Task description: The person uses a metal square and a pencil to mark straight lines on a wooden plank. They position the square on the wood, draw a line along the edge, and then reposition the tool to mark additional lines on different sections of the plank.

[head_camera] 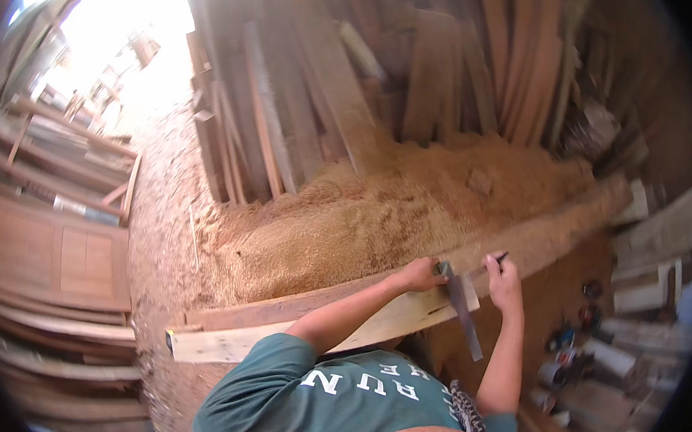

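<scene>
My left hand (425, 274) grips the stock of a try square (464, 319) near the right end of a pale wooden board (330, 332). The square's metal blade lies across the board and sticks out past its near edge, towards my body. Just right of the blade, my right hand (505, 283) holds a dark pencil or marker (503, 257) between thumb and fingers. Its writing tip is too small to make out. Along the far side of the pale board runs a long, thick brown timber (540, 235). A small black and yellow object (170, 340) sits at the board's left end.
Sawdust (335, 235) is heaped beyond the timber, against upright leaning planks (337, 90). A panelled wooden door (53, 251) tops stacked timber on the left. Power tools (562, 339) and offcuts (611, 357) lie low at right. Bright daylight enters upper left.
</scene>
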`<state>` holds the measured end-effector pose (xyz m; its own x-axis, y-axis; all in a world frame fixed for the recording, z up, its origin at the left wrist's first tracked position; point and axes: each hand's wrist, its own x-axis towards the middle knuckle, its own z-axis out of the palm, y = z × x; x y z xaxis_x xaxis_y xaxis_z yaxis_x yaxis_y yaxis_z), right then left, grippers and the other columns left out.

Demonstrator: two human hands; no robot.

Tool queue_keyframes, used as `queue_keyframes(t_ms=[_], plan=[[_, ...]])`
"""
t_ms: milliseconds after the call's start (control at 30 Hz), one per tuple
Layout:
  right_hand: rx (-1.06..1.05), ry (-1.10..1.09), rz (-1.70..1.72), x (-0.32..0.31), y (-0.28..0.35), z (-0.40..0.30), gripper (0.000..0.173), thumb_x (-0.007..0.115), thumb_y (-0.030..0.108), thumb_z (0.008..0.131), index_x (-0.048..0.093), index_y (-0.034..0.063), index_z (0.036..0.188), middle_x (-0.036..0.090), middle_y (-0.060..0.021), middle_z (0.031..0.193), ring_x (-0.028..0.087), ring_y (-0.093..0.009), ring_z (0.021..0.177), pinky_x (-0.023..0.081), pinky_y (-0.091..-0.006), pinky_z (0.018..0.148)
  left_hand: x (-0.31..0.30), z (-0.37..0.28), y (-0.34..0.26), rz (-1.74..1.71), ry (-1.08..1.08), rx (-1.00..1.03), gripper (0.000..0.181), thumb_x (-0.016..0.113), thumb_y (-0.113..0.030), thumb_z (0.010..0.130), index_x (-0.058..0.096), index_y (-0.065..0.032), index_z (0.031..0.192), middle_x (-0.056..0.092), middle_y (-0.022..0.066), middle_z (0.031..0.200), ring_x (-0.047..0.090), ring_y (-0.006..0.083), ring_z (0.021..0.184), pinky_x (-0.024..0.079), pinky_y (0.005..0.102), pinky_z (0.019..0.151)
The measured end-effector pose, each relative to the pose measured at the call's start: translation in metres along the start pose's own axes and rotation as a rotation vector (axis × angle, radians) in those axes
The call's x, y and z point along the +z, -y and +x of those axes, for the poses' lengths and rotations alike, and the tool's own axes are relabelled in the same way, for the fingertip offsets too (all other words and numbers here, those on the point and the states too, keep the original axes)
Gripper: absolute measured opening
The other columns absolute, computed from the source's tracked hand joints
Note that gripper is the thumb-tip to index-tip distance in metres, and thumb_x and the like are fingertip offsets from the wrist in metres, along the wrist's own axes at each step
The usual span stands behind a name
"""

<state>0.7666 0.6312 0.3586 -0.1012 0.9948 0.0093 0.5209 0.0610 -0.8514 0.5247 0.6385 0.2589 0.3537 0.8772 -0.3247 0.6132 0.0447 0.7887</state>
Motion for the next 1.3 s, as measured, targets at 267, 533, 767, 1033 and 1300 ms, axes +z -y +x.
queue_keyframes(t_ms=[267, 533, 767, 1033, 1300], plan=[[-0.041, 0.386, 0.344, 0.033, 0.064, -0.036, 0.023, 0.06, 0.024, 0.111, 0.064, 0.0027, 0.106, 0.061, 0.0013, 0.087, 0.057, -0.008, 0.076, 0.048, -0.0266, 0.067, -0.084, -0.139, -0.06, -0.548, -0.539, -0.1, 0.042, 0.074, -0.031, 0.102, 0.066, -0.0022, 0.131, 0.073, 0.0073, 0.108, 0.068, 0.018, 0.095, 0.054, 0.0358, 0.085], [-0.301, 0.635, 0.385, 0.078, 0.117, -0.052, 0.014, 0.075, 0.01, 0.098, 0.068, 0.0011, 0.106, 0.06, -0.0025, 0.088, 0.055, -0.01, 0.074, 0.045, -0.0293, 0.064, -0.003, -0.222, -0.108, -0.309, -0.976, 0.072, 0.057, 0.082, -0.002, 0.089, 0.058, -0.0017, 0.141, 0.068, 0.0179, 0.124, 0.07, 0.0301, 0.116, 0.059, 0.043, 0.1], [-0.402, 0.823, 0.328, 0.161, 0.178, -0.085, 0.014, 0.073, 0.011, 0.099, 0.069, -0.0009, 0.106, 0.062, -0.0036, 0.081, 0.055, -0.01, 0.073, 0.046, -0.0301, 0.065, 0.009, -0.279, -0.073, 0.002, -1.502, -0.069, 0.063, 0.082, 0.004, 0.083, 0.057, -0.0009, 0.141, 0.065, 0.0197, 0.119, 0.065, 0.0383, 0.107, 0.056, 0.0462, 0.091], [-0.546, 1.149, 0.142, 0.345, 0.255, -0.087, 0.02, 0.065, 0.015, 0.106, 0.069, -0.0035, 0.108, 0.064, -0.0033, 0.079, 0.054, -0.01, 0.074, 0.047, -0.0319, 0.066, -0.013, -0.372, 0.014, 0.138, -1.652, -0.155, 0.066, 0.082, -0.007, 0.086, 0.052, -0.0054, 0.145, 0.051, 0.0221, 0.137, 0.055, 0.0409, 0.125, 0.05, 0.0485, 0.105], [-0.519, 1.43, -0.27, 0.551, 0.273, -0.11, 0.028, 0.065, 0.026, 0.106, 0.072, -0.0004, 0.115, 0.069, -0.0048, 0.082, 0.055, -0.012, 0.077, 0.049, -0.0356, 0.072, -0.035, -0.449, 0.107, 0.057, -1.661, -0.392, 0.062, 0.077, -0.007, 0.084, 0.054, -0.0049, 0.141, 0.05, 0.0225, 0.138, 0.052, 0.0433, 0.128, 0.044, 0.0548, 0.109]])
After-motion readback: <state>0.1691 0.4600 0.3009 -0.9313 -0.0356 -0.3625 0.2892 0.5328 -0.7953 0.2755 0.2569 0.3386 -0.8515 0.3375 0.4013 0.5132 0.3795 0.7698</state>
